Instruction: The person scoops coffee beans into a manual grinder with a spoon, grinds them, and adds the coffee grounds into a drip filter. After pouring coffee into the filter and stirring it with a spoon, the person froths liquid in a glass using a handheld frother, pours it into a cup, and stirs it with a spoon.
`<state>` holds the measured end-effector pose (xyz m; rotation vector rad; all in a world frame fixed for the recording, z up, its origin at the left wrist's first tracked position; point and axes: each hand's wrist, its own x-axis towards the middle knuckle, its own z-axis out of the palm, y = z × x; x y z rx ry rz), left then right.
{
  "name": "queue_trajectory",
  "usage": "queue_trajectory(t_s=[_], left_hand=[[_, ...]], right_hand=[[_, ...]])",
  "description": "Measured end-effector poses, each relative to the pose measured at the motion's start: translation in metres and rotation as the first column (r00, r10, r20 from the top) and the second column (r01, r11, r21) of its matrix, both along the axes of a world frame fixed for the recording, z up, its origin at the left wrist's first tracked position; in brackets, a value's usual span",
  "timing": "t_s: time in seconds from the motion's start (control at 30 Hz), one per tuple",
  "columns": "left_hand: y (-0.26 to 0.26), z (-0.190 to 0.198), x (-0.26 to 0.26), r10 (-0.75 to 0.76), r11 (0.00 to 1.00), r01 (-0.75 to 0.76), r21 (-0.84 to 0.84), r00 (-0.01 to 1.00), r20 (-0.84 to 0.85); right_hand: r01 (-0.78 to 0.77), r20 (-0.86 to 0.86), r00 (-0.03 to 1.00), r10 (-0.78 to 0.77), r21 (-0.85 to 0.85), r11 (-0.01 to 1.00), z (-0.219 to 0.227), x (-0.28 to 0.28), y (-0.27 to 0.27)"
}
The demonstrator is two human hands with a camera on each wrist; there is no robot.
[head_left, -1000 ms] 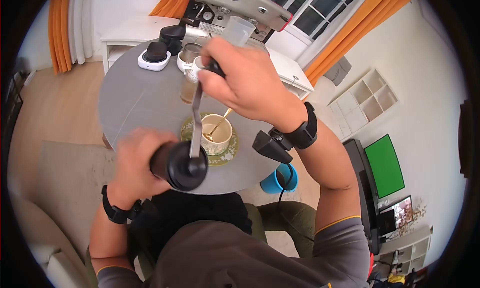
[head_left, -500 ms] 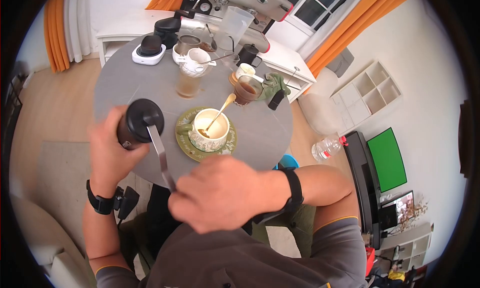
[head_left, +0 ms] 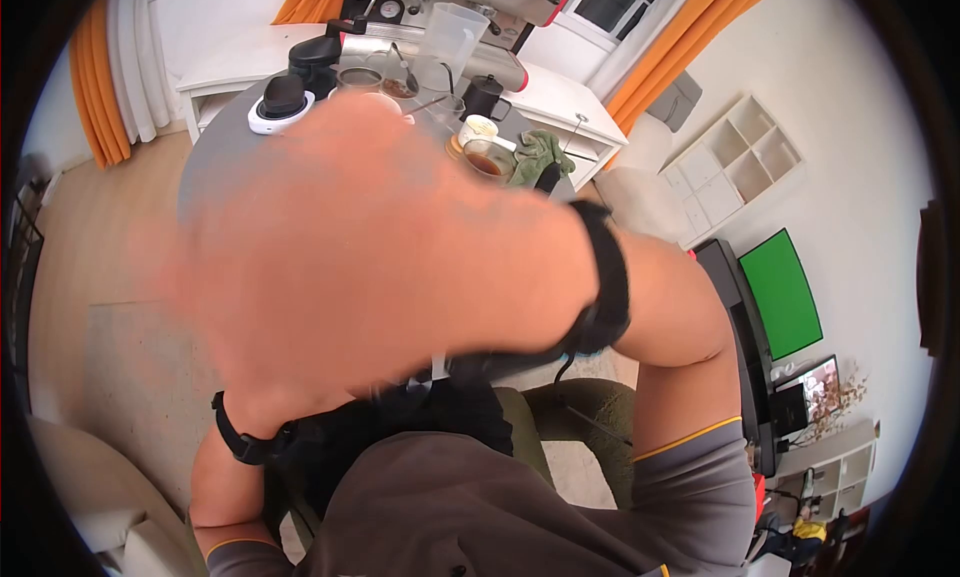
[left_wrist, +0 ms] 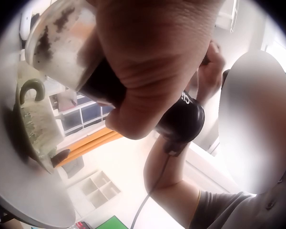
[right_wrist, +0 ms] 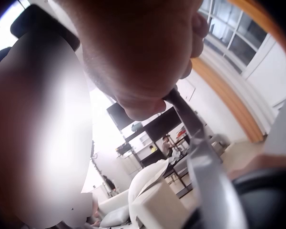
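Note:
My left hand (left_wrist: 143, 62) grips a hand coffee grinder (left_wrist: 105, 88), its fingers wrapped round the black body. Brown grounds cling inside the clear jar (left_wrist: 62, 45) at the grinder's end. My right hand (head_left: 350, 247), blurred in the head view, passes over the grinder and hides it there along with most of the left hand. In the right wrist view the right hand's fingers hold the end of the metal crank (right_wrist: 207, 176), which runs down to the black lid (right_wrist: 271, 198). A patterned cup (left_wrist: 40, 126) with a green handle sits on a green saucer (left_wrist: 25, 129) near the left hand.
On the grey table (head_left: 212, 152), a white scale (head_left: 268, 123) stands at the back left. A glass of brown liquid (head_left: 487, 165), a green cloth (head_left: 540, 157), a black pitcher (head_left: 484, 95) and a clear jug (head_left: 450, 42) stand towards the back right. Behind is an espresso machine (head_left: 470, 2).
The right hand has swung the crank round, from the far side to near the body, and now up over the grinder, covering the cup in the head view. The left hand keeps its grip.

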<state>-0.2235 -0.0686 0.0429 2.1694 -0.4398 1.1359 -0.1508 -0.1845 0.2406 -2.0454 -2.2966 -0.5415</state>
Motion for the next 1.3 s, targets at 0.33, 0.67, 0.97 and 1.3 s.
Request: queue_trajectory(t_s=[0.33, 0.67, 0.97, 1.3], left_hand=[[0.030, 0.035, -0.006, 0.011, 0.994, -0.020, -0.103, 0.996, -0.090], [0.060, 0.030, 0.003, 0.304, 0.894, -0.364, -0.263, 0.921, -0.243], [0.012, 0.020, 0.010, -0.003, 0.994, 0.024, 0.103, 0.980, -0.197], [0.002, 0.026, -0.002, -0.192, 0.962, 0.209, 0.175, 0.975, -0.112]], right_hand=[[0.285, -0.186, 0.953, -0.241, 0.268, 0.920, -0.034, 0.095, -0.039], [0.045, -0.290, 0.956, -0.033, 0.033, 0.998, -0.095, 0.021, -0.068], [-0.300, -0.127, 0.935, 0.332, 0.218, 0.929, -0.075, -0.047, -0.040], [0.083, 0.013, 0.996, -0.091, 0.301, 0.950, -0.018, 0.023, -0.009]])
